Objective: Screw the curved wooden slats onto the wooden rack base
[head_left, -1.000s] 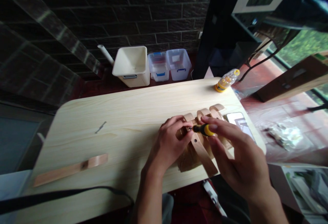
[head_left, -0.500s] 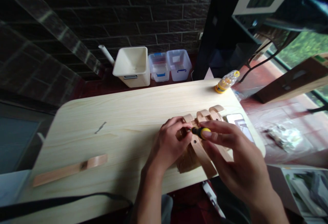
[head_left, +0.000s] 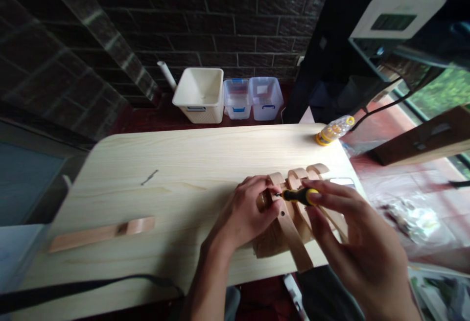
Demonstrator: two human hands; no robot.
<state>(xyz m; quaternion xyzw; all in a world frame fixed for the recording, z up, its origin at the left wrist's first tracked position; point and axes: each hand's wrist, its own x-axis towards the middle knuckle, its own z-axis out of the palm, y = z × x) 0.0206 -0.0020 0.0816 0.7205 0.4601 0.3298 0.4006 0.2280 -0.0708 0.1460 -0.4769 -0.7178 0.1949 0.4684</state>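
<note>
On the right part of the table [head_left: 176, 159], the right hand [head_left: 362, 240] and the left hand [head_left: 246, 208] were at a hooked wooden strip [head_left: 293, 239], the left's fingertips touching it, though what they pinched could not be told. The right's thumb and fingers grasped a yellow-and-black screwdriver [head_left: 298, 195], its tip just beside the left's fingertips

Black-and-yellow screwdriver [head_left: 300, 195]: slanted slightly, shaft toward left, tip at leftmost strip of group. That pale wooden strip [head_left: 293, 239]: curled far end, dark hole [head_left: 282, 213] partway along, lying over brown piece [head_left: 270, 245], beside similar curled strips [head_left: 318, 168] on surface [head_left: 176, 159].
</note>
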